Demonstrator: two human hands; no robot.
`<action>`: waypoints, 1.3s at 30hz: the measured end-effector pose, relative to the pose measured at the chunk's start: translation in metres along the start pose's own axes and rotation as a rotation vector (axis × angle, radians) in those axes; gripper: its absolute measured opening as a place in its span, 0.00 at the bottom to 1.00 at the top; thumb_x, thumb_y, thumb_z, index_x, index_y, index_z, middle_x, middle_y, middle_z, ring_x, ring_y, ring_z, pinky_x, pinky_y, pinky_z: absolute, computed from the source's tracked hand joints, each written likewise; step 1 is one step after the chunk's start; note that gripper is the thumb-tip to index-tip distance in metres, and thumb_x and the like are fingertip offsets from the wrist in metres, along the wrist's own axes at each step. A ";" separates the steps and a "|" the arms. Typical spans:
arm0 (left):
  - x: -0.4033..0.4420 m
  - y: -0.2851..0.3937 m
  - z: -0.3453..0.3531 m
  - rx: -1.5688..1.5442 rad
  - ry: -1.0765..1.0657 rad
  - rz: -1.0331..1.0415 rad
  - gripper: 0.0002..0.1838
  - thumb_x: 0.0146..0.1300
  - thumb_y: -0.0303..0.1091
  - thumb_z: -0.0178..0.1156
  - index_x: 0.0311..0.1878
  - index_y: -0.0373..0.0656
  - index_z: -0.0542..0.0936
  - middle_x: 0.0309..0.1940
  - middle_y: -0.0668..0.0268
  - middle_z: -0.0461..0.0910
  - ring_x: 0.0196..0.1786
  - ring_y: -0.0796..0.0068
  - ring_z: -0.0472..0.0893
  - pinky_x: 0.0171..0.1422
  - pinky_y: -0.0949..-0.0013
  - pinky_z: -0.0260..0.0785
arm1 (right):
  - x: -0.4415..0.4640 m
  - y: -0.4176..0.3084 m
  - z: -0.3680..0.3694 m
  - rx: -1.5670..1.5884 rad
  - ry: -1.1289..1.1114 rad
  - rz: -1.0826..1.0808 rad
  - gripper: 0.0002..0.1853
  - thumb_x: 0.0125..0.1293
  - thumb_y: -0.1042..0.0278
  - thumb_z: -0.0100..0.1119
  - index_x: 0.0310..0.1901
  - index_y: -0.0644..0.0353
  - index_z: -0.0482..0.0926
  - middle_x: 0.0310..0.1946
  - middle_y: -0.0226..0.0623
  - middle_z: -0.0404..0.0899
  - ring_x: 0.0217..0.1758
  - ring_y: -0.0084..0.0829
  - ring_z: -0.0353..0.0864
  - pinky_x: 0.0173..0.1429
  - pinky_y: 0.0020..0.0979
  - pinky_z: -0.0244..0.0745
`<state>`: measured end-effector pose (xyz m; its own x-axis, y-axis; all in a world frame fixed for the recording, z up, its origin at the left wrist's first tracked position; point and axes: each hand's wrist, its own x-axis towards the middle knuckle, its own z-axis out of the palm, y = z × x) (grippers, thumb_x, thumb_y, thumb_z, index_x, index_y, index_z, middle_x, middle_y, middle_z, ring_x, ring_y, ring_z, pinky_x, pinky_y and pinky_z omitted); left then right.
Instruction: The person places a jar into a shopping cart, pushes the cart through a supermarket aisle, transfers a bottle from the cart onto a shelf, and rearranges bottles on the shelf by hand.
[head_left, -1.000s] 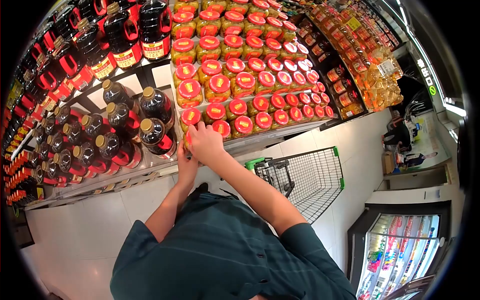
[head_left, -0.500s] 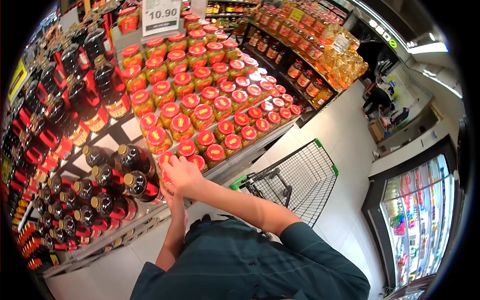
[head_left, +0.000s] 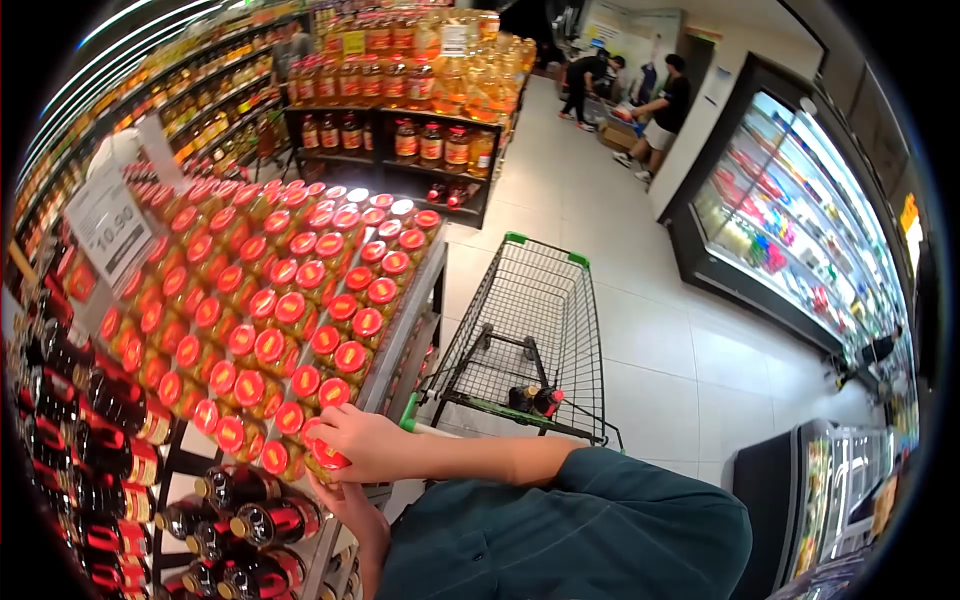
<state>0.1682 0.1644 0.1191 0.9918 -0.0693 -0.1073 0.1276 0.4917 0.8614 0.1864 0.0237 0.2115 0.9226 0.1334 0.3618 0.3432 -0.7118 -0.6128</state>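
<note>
At the near corner of a display of red-lidded glass jars (head_left: 270, 345), my right hand (head_left: 362, 443) reaches across and grips the lid of a jar (head_left: 325, 457) from above. Below it, my left hand (head_left: 348, 507) is closed about the lower part of that same jar, its fingers partly hidden. The jar's contents look yellowish-green, like pickles, behind a red label. Other jars stand right beside it in tight rows. Dark bottles with gold caps (head_left: 265, 522) are just left of my hands.
A wire shopping cart (head_left: 530, 310) with green corners stands right of the display, a few dark bottles (head_left: 537, 400) inside. A price sign (head_left: 110, 228) rises over the jars. Oil shelves (head_left: 400, 110) and several people (head_left: 660, 110) are farther back. A lit fridge (head_left: 790, 210) lines the right.
My view has swung to the right, bringing the cart and aisle toward the middle. Both hands remain on the jar at the display's corner.
</note>
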 end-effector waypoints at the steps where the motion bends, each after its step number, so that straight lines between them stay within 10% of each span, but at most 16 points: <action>1: -0.001 0.000 0.009 -0.011 -0.041 -0.045 0.42 0.75 0.29 0.60 0.83 0.42 0.47 0.72 0.56 0.66 0.69 0.65 0.72 0.71 0.61 0.68 | -0.007 0.002 -0.010 -0.009 -0.001 0.050 0.36 0.49 0.60 0.78 0.61 0.59 0.76 0.53 0.45 0.75 0.56 0.49 0.76 0.56 0.45 0.79; 19: 0.017 -0.194 0.169 0.239 -1.058 -0.388 0.46 0.71 0.29 0.62 0.83 0.37 0.42 0.72 0.55 0.69 0.71 0.64 0.73 0.74 0.64 0.66 | -0.201 0.145 -0.120 -0.185 0.554 0.768 0.34 0.48 0.56 0.81 0.54 0.63 0.78 0.49 0.48 0.76 0.51 0.46 0.79 0.58 0.40 0.77; 25: 0.027 -0.254 0.153 1.210 -1.310 0.498 0.41 0.67 0.54 0.63 0.77 0.42 0.65 0.57 0.47 0.80 0.66 0.44 0.75 0.75 0.43 0.60 | -0.264 0.231 -0.121 -0.297 0.684 0.842 0.29 0.47 0.59 0.78 0.51 0.59 0.79 0.45 0.51 0.78 0.50 0.53 0.78 0.56 0.46 0.77; 30: 0.009 -0.235 0.160 1.335 -1.326 0.738 0.24 0.70 0.52 0.61 0.57 0.43 0.83 0.48 0.58 0.85 0.61 0.57 0.80 0.74 0.46 0.61 | -0.297 0.307 -0.110 -0.283 0.646 1.073 0.29 0.50 0.58 0.76 0.53 0.60 0.78 0.49 0.51 0.77 0.53 0.52 0.79 0.58 0.46 0.78; 39: 0.010 -0.244 0.172 1.523 -1.387 0.704 0.15 0.60 0.49 0.68 0.38 0.46 0.86 0.31 0.68 0.85 0.39 0.66 0.84 0.56 0.59 0.72 | -0.300 0.443 -0.021 -0.154 0.362 1.170 0.25 0.56 0.63 0.71 0.54 0.59 0.76 0.54 0.52 0.73 0.56 0.52 0.74 0.60 0.50 0.75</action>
<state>0.1459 -0.1055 -0.0072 0.1354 -0.9900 0.0407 -0.9507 -0.1182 0.2867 0.0580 -0.3460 -0.1537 0.5506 -0.8193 -0.1599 -0.7029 -0.3517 -0.6183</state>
